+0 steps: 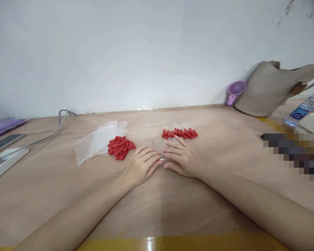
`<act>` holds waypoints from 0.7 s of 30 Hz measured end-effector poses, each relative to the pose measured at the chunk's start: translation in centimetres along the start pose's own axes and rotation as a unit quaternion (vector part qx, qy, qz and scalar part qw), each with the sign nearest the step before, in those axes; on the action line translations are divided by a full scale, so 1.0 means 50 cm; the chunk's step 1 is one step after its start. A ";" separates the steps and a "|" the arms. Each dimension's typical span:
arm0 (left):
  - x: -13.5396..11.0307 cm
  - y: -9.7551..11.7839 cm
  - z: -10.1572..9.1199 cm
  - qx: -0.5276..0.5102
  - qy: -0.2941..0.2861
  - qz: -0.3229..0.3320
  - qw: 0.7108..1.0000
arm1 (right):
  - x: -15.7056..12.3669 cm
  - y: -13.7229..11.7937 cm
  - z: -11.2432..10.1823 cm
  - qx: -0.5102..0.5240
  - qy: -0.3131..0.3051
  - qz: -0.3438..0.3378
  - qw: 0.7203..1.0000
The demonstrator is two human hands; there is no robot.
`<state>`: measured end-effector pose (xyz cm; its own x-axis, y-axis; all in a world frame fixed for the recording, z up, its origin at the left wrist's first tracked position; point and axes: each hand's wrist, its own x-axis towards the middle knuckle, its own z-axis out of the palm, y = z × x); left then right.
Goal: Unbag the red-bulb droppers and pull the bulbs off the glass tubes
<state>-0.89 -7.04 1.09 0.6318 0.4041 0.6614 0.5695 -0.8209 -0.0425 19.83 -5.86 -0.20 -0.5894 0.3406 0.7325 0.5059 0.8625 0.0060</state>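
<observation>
Both my hands lie on a wooden table [157,205] over a row of clear glass tubes [157,144]. My left hand [142,165] rests with its fingers stretched out flat, fingertips on the tubes. My right hand [181,157] is also flat with fingers spread, touching the tubes from the right. A pile of loose red rubber caps [120,147] lies just left of my left hand. Behind my right hand is a row of tubes fitted with red caps [180,131].
Clear plastic bags [99,141] lie left of the red pile. A grey cable [49,134], a phone [4,143] and a power strip [5,162] are at the far left. A purple hand fan [235,91], a beige bag [272,89] and a water bottle [307,106] stand at the right.
</observation>
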 end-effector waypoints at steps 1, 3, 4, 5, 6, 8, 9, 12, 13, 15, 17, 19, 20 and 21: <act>-0.001 0.000 0.000 0.003 0.005 0.005 1.000 | -0.001 0.001 0.003 0.003 0.000 -0.004 1.000; -0.002 -0.001 0.000 0.007 0.009 0.012 1.000 | -0.003 0.001 0.009 0.009 0.001 -0.009 1.000; -0.002 -0.001 -0.001 0.008 0.009 0.015 1.000 | -0.004 0.001 0.012 0.014 0.002 -0.009 1.000; -0.002 -0.001 -0.001 0.010 0.009 0.019 1.000 | -0.003 0.001 0.015 0.020 0.004 -0.011 1.000; -0.002 -0.002 -0.002 0.012 0.009 0.024 1.000 | -0.003 0.000 0.017 0.028 0.006 -0.014 0.999; -0.001 -0.003 -0.003 0.017 0.011 0.038 0.999 | -0.001 -0.002 0.018 0.040 0.009 -0.025 0.999; -0.001 -0.003 -0.004 0.020 0.012 0.044 0.999 | -0.001 -0.003 0.018 0.039 0.008 -0.031 0.999; 0.000 -0.002 -0.007 0.024 0.010 0.055 0.998 | 0.001 -0.009 0.011 0.013 0.013 -0.040 0.999; -0.001 -0.002 -0.007 0.024 0.008 0.057 0.998 | 0.001 -0.011 0.009 0.002 0.019 -0.044 0.999; -0.002 -0.001 -0.008 0.022 0.004 0.059 0.998 | 0.001 -0.014 0.005 -0.015 0.031 -0.054 0.998; -0.003 0.000 -0.008 0.017 0.002 0.057 0.998 | 0.002 -0.015 0.002 -0.027 0.035 -0.064 0.997; -0.005 0.000 -0.007 0.012 -0.003 0.052 0.999 | 0.002 -0.015 0.000 -0.036 0.035 -0.075 0.996; -0.006 0.000 -0.007 0.010 -0.007 0.050 0.999 | 0.001 -0.015 0.000 -0.040 0.035 -0.079 0.995; -0.007 0.000 -0.007 0.007 -0.012 0.047 0.999 | 0.001 -0.015 -0.001 -0.043 0.034 -0.083 0.995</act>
<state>-1.28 -7.29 1.12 0.6955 0.3346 0.6359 0.5137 -0.8503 -0.1144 19.44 -6.50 -0.14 -0.6262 0.1674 0.7615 0.4592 0.8685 0.1866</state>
